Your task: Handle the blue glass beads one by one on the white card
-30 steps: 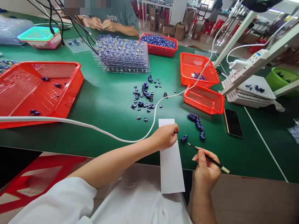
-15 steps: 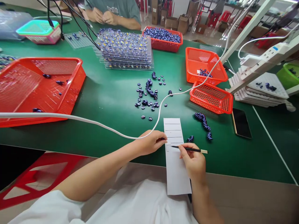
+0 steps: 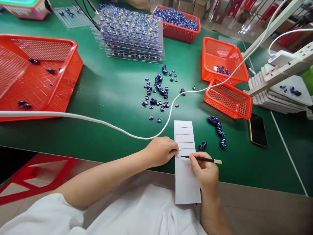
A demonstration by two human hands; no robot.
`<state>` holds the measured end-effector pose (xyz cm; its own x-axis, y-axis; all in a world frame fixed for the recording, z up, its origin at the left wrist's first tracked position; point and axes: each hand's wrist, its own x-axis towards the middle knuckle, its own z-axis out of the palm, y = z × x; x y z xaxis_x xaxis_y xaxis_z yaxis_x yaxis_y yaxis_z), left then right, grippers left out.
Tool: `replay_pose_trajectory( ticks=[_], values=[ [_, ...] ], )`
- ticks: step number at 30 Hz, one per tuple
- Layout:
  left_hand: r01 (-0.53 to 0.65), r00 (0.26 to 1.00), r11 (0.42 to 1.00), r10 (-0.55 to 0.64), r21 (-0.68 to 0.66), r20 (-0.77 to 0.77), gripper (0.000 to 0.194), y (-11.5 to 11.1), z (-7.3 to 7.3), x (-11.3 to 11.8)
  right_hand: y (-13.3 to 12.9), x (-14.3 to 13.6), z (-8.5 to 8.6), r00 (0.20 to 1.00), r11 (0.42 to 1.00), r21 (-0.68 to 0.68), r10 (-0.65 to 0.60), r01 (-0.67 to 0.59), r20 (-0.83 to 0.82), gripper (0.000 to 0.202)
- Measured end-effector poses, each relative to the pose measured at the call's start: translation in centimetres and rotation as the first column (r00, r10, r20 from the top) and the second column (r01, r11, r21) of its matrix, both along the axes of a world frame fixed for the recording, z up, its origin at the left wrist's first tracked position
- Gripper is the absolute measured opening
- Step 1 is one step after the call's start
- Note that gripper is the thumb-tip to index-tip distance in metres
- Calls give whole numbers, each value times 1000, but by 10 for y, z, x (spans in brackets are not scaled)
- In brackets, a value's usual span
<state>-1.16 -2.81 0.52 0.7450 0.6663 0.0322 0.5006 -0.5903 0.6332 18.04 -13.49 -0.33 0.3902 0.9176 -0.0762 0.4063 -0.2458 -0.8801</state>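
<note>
A white paper strip [image 3: 187,182] with dark cross lines lies over the front edge of the green table [image 3: 117,81]. My right hand [image 3: 206,169] pinches a thin black stick with a pale end [image 3: 207,159], its fine tip at the lines on the strip. At the strip's left edge rests my left hand [image 3: 162,150], its fingers pressed together; what they hold, if anything, is hidden. Rows of dark blue shiny beads [image 3: 217,126] lie right of the strip, and loose beads [image 3: 160,89] are scattered beyond it.
A white cable [image 3: 114,128] crosses above the table in front of my hands. Red baskets stand at the left [image 3: 70,75], at the right [image 3: 228,101] and at the back [image 3: 179,31]. Stacked clear trays [image 3: 132,36] hold beads. A phone [image 3: 258,130] lies at the right.
The view has tilted down and shifted, so the co-worker's shirt has left the frame. Both hands stay at the strip, and the stick is still in my right hand.
</note>
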Motion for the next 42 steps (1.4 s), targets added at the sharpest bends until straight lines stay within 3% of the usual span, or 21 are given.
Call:
replay_pose_trajectory(
  ticks=[13,24,30,38,42],
  values=[
    [-38,996,999,37,-17,-87,6,-4,3,5,-3,-1,2,998,999,46,-18,21,-63,20],
    [-55,993,997,49,-53,-105,7,-3,5,5,-3,0,-3,999,1000,8,-2,1,33,23],
    [-56,993,997,51,-46,-104,6,-3,5,5,-5,-1,-3,999,998,62,-9,6,45,21],
    [-77,995,993,70,-88,-71,7,-4,1,4,-8,0,-3,988,990,104,-79,93,-132,19],
    [-141,988,965,150,-221,24,21,-2,4,2,-8,3,-4,958,967,157,-161,201,-237,19]
  ],
)
